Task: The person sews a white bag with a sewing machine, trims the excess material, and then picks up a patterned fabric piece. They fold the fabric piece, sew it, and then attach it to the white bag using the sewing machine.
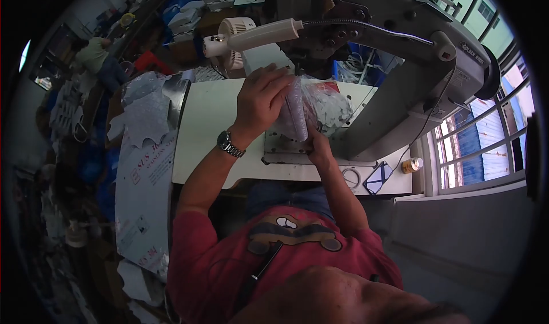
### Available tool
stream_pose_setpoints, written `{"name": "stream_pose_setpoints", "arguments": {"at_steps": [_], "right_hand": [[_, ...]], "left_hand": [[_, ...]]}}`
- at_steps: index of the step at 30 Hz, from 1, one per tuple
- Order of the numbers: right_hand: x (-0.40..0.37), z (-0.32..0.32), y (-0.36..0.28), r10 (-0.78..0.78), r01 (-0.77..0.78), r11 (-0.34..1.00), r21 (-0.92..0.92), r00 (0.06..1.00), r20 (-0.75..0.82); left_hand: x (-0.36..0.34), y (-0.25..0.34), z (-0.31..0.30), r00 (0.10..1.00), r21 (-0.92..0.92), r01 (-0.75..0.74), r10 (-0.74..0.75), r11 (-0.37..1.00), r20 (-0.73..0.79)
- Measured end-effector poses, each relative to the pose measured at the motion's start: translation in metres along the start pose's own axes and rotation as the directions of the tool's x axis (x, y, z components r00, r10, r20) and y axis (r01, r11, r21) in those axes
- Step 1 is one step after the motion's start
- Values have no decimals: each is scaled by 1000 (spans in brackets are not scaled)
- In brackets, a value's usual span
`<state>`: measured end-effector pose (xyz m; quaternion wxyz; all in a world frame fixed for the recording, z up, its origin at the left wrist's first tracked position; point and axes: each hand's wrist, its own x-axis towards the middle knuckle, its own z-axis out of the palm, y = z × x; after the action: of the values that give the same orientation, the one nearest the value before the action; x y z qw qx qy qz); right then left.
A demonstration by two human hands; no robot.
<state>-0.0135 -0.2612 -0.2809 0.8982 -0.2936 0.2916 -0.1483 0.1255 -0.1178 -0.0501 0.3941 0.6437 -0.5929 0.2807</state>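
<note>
A clear plastic bag [297,115] with pale contents is at the sewing machine [394,90], over its metal plate. My left hand [264,100], with a watch on the wrist, lies against the bag's left side, fingers bent over its upper edge. At the bag's lower right, my right hand [316,144] has its fingers closed on the edge; the fingertips are partly hidden. More crumpled clear plastic with white pieces [333,110] and a red patch spreads to the right of the bag, beside the machine's arm.
The white worktable [206,112] carries a phone [378,178], a small jar [412,164] and a white ring-shaped coil. A lamp [266,35] hangs above. Left stands a film-covered metal sheet [143,181]. Another person [94,58] is at the far left. Windows are at right.
</note>
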Motion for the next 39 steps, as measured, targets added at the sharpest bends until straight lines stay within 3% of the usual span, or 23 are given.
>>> {"name": "stream_pose_setpoints", "arguments": {"at_steps": [2, 6, 8, 9, 11, 13, 18, 21, 24, 26, 31, 37, 39], "right_hand": [[-12, 4, -6, 46, -47, 999, -6, 995, -91], [-45, 39, -26, -15, 11, 999, -30, 993, -116], [-36, 41, -26, -178, 159, 970, -185, 980, -93], [-31, 42, -28, -182, 163, 971, -174, 979, -96], [-23, 40, -31, -203, 198, 941, -273, 979, 8], [-14, 41, -30, -219, 207, 946, -251, 975, -22], [-22, 56, -39, -250, 226, 951, -210, 963, -97], [-23, 39, -35, -150, 121, 950, -289, 985, -83], [-30, 41, -36, -114, 76, 942, -326, 989, -97], [-36, 44, -32, -111, 99, 968, -233, 993, -40], [-29, 38, -25, -80, 68, 979, -193, 995, -52], [-27, 35, -21, -72, 66, 988, -139, 997, -39], [-28, 37, -21, -78, 72, 988, -136, 996, -40]], "left_hand": [[-2, 20, 1, 1000, 108, -4, 6, 994, -14], [-11, 45, 4, 1000, 336, -16, 18, 942, -4], [-16, 55, 5, 999, 355, -34, 27, 934, 22], [-17, 57, 4, 999, 379, -39, 26, 925, 40], [-16, 53, 2, 997, 341, -65, 51, 938, 50], [-15, 49, -4, 996, 306, -85, 73, 948, 51], [-11, 20, -30, 964, 1, -190, 186, 982, 188], [-4, 11, -34, 958, -90, -213, 226, 973, 178], [2, 3, -31, 958, -105, -216, 232, 971, 169], [7, -1, -31, 959, -100, -209, 224, 973, 173], [16, -7, -29, 967, -70, -181, 191, 981, 170], [32, -8, -33, 967, -79, -65, 83, 995, 242], [50, -14, -43, 821, -225, 363, -196, 904, 536]]}}
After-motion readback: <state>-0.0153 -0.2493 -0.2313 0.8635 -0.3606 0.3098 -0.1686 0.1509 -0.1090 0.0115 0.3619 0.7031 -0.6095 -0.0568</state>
